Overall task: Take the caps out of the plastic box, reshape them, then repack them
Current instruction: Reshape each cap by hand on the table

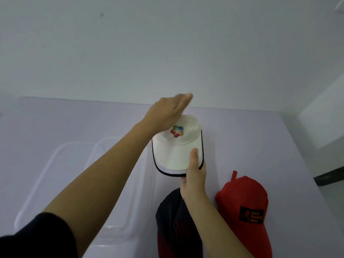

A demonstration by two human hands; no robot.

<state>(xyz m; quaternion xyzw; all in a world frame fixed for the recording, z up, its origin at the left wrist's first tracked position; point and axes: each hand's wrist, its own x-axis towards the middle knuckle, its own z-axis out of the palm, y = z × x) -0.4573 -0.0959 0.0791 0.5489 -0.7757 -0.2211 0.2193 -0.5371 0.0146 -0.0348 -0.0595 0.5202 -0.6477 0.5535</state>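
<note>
Above the table (55, 118) centre, the right hand (194, 177) pinches the white cap (175, 155) by its brim, thumb on top. The left hand (167, 112) lies over the crown, fingers straight and together. The box (40, 180) sits near the left edge. The black cap (167, 216) and red cap (245, 202) lie side by side at the near edge.
</note>
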